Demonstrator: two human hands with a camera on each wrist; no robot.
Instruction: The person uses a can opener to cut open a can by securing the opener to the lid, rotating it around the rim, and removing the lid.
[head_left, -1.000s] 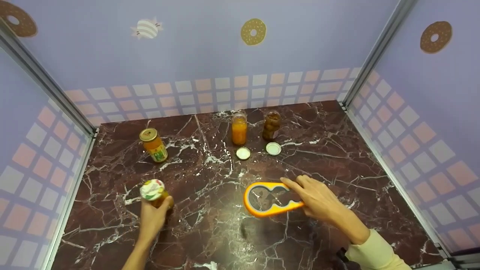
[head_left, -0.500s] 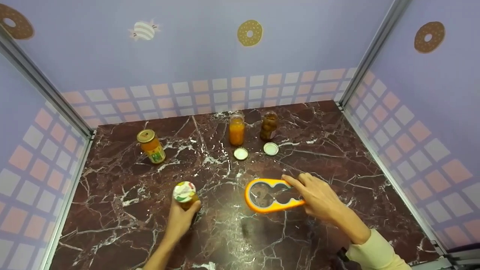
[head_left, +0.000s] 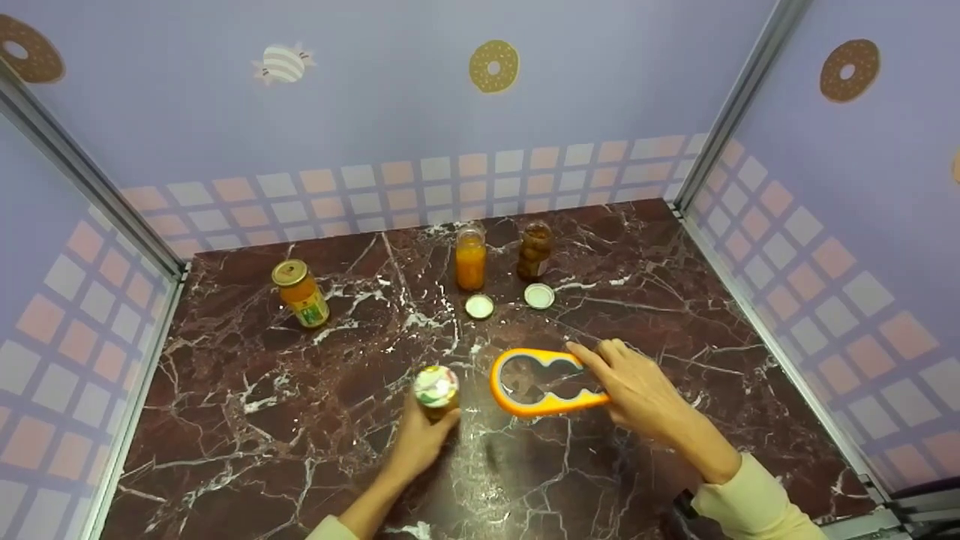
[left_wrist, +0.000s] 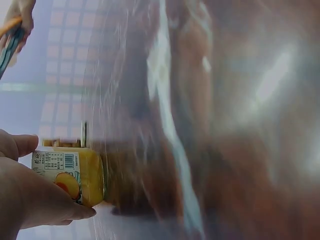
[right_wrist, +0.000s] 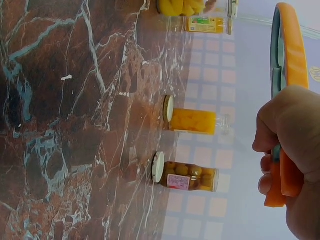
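1. Seen from the head view, the left hand (head_left: pixel 421 442) wraps its fingers round a small jar (head_left: pixel 436 391) with a patterned lid, upright on the marble table (head_left: pixel 247 420) near its front middle. The right hand (head_left: pixel 637 390) pinches the handle end of an orange jar opener (head_left: pixel 536 382), held just right of the jar and level with its lid. My judgement: the jar should stay firmly on the table while the opener's ring is brought squarely over the lid; a tilted ring would likely slip.

2. From the left wrist view, thumb and fingers (left_wrist: pixel 30 200) curl round the jar's (left_wrist: pixel 70 175) labelled body; the label shows a peach picture and small print, and the contents look yellow-orange. Much of this view is blurred, so the lid cannot be made out. A low grip like this leaves the lid free, which suits the opener.

3. From the right wrist view, the right hand's (right_wrist: pixel 290 165) fingers are bent round the opener's (right_wrist: pixel 287 75) orange frame, which has a grey-blue inner lining. Beyond it, two open jars (right_wrist: pixel 192 121) stand at the back of the table, each with a white lid (right_wrist: pixel 168 109) lying before it. Another lidded jar (right_wrist: pixel 207 24) stands further off. The held jar shows at the top edge, only partly.
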